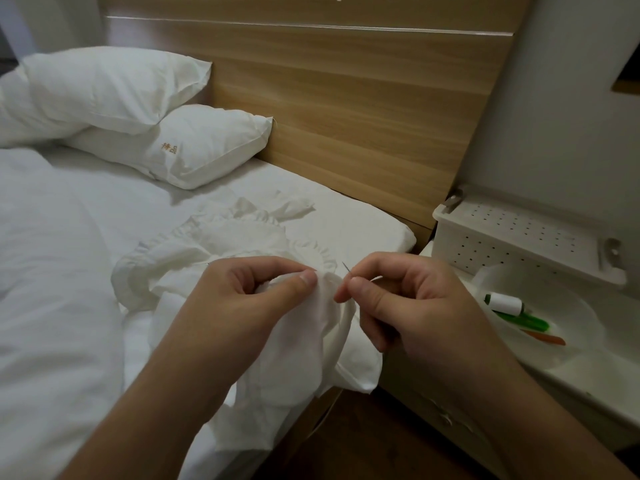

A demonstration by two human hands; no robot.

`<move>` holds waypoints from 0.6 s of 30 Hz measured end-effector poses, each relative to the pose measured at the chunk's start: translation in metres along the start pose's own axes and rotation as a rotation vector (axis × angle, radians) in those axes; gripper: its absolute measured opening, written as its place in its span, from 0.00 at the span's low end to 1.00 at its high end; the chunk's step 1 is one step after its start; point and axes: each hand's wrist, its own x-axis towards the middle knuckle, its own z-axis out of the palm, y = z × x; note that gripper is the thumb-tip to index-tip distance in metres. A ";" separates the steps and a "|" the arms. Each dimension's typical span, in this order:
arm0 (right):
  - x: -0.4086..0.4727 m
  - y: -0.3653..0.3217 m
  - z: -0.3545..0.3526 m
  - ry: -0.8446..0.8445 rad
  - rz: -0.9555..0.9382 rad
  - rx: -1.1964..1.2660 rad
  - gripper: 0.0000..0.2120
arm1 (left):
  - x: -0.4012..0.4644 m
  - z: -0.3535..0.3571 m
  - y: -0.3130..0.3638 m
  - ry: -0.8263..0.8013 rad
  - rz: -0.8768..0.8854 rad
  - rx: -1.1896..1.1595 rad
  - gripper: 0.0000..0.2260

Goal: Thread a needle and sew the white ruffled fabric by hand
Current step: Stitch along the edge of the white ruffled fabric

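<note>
White ruffled fabric (242, 244) lies bunched on the near edge of the bed (363, 223), its frilled border spreading away from the person and a loose portion hanging down over the mattress side between the two forearms. Left hand (249, 299): thumb and forefinger pressed together on a fold of the cloth, remaining fingers curled under, so the fabric sits directly beneath and in front of this hand. Right hand (412, 306): thumb and forefinger closed in a pinch on the needle (346, 268), other fingers curled; the needle's dark tip projects up and away just past the fingertips. The pinch sits immediately beside the gathered fold held by the left hand, the two hands close but not touching. Thread is too fine to confirm. Wooden headboard (346, 109) stands behind, with two white pillows (114, 109) stacked at the far left. Right of the bed, a white bedside unit carries a white bowl (571, 348) holding a white spool (507, 304), a green item (526, 322) and an orange item (545, 338), well apart from both hands. A perforated white box (519, 237) stands behind the bowl.
</note>
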 end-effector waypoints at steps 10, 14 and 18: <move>-0.001 0.005 0.007 0.023 0.017 0.040 0.06 | 0.000 -0.001 -0.001 -0.012 0.021 -0.008 0.05; -0.001 0.006 0.008 0.029 0.024 0.056 0.07 | -0.001 -0.001 0.000 -0.023 0.019 -0.013 0.06; 0.000 0.006 0.008 0.034 0.035 0.064 0.07 | -0.001 -0.001 0.002 -0.030 0.033 -0.012 0.08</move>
